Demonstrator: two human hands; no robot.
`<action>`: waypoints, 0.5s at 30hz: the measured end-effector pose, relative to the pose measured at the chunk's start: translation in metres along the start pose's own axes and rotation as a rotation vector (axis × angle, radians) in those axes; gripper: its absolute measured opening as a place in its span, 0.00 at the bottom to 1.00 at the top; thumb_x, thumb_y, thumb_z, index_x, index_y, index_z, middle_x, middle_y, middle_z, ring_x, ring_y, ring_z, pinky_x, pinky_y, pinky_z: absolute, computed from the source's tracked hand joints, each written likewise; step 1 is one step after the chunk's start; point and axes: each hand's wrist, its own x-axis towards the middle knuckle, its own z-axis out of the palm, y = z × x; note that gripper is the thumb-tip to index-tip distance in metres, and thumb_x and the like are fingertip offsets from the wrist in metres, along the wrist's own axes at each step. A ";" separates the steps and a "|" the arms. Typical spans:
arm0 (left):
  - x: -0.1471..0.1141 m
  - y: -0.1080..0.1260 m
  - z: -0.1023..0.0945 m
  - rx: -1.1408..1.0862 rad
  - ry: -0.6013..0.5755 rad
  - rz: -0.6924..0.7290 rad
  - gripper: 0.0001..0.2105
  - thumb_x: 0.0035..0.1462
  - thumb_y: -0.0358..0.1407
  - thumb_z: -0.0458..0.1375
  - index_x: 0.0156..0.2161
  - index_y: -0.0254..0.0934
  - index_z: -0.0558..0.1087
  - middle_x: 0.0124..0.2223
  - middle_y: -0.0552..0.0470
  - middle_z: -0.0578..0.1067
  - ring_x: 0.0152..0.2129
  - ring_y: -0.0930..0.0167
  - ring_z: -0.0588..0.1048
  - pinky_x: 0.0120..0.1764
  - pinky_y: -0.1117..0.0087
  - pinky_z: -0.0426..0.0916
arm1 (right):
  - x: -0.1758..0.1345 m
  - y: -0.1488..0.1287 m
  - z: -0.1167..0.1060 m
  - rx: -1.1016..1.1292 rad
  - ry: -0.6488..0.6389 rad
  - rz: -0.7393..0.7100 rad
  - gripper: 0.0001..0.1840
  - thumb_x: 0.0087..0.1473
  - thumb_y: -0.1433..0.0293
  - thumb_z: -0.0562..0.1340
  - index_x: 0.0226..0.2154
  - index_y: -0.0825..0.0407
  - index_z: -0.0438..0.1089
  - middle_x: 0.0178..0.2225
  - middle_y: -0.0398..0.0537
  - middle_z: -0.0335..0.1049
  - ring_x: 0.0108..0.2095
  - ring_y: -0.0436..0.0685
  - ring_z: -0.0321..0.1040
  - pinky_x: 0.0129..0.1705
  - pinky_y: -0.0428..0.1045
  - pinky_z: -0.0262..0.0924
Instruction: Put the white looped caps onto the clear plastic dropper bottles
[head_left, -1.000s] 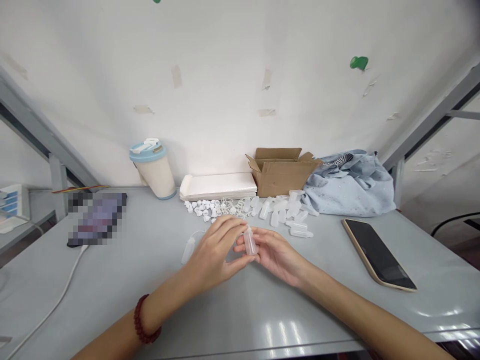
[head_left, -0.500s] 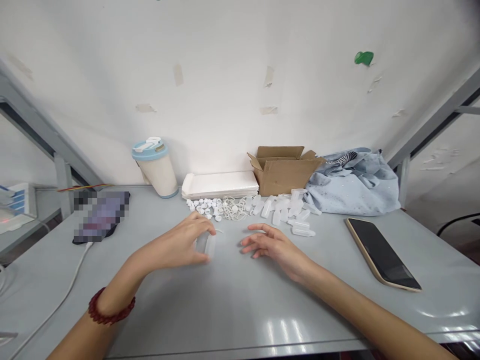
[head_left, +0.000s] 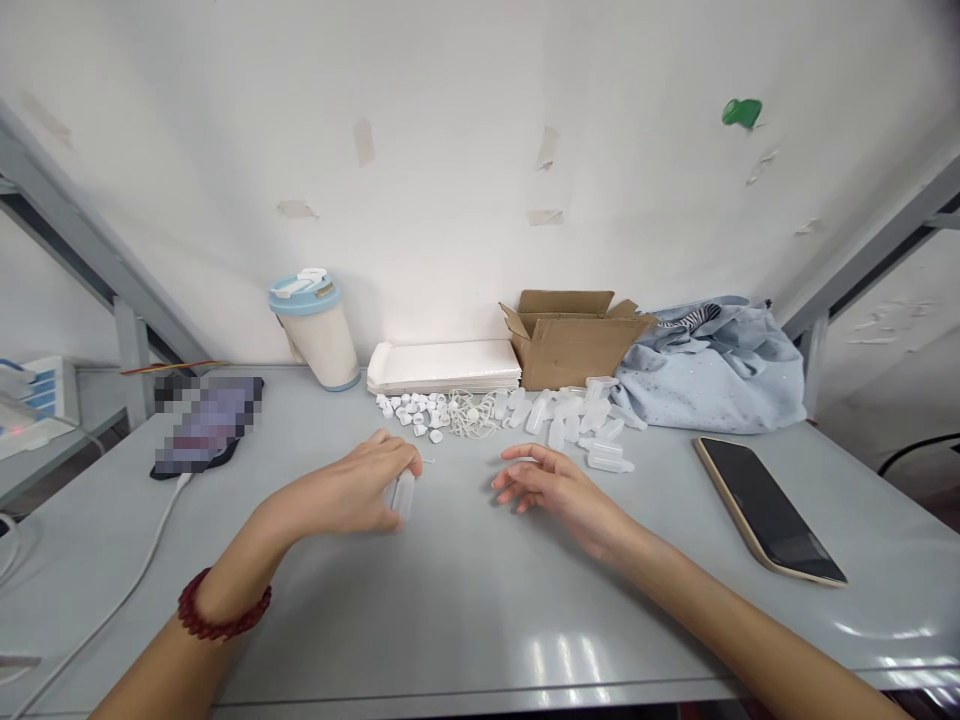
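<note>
My left hand (head_left: 360, 485) is bent over the grey tabletop, thumb and fingers spanning the ends of a clear plastic tube (head_left: 405, 495). A second clear piece seems to lie beside it, partly hidden by the hand. A short bit of white cord shows just past the fingertips. To the right, my right hand (head_left: 551, 490) hovers with loosely curled, parted fingers and nothing in them. Beyond the hands lie a cluster of small white caps (head_left: 412, 412), a tangle of white cords (head_left: 472, 415) and a pile of translucent tubes (head_left: 570, 415).
Along the wall stand a blue-lidded cup (head_left: 319, 335), a stack of white packets (head_left: 446, 365), an open cardboard box (head_left: 577, 350) and a bundle of light blue cloth (head_left: 712, 375). A phone (head_left: 769, 510) lies at right. Another device (head_left: 206, 430) with a charging cable is at left.
My left hand has shifted a little left, and the clear tube has moved with it. My right hand stays almost in place, its fingers slightly more curled.
</note>
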 end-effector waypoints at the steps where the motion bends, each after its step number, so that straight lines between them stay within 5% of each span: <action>1: 0.000 0.000 0.000 0.004 -0.002 0.002 0.17 0.40 0.33 0.56 0.40 0.39 0.69 0.37 0.49 0.68 0.38 0.61 0.67 0.37 0.67 0.63 | 0.000 0.000 0.000 -0.003 0.001 -0.001 0.14 0.53 0.65 0.61 0.41 0.53 0.64 0.36 0.50 0.74 0.34 0.53 0.72 0.35 0.49 0.59; 15: 0.001 -0.003 0.000 0.014 -0.050 -0.015 0.17 0.42 0.35 0.59 0.41 0.39 0.67 0.40 0.50 0.67 0.41 0.62 0.65 0.40 0.67 0.64 | 0.000 -0.001 0.000 -0.049 -0.009 0.003 0.12 0.53 0.65 0.60 0.39 0.53 0.65 0.35 0.49 0.73 0.33 0.53 0.70 0.35 0.49 0.58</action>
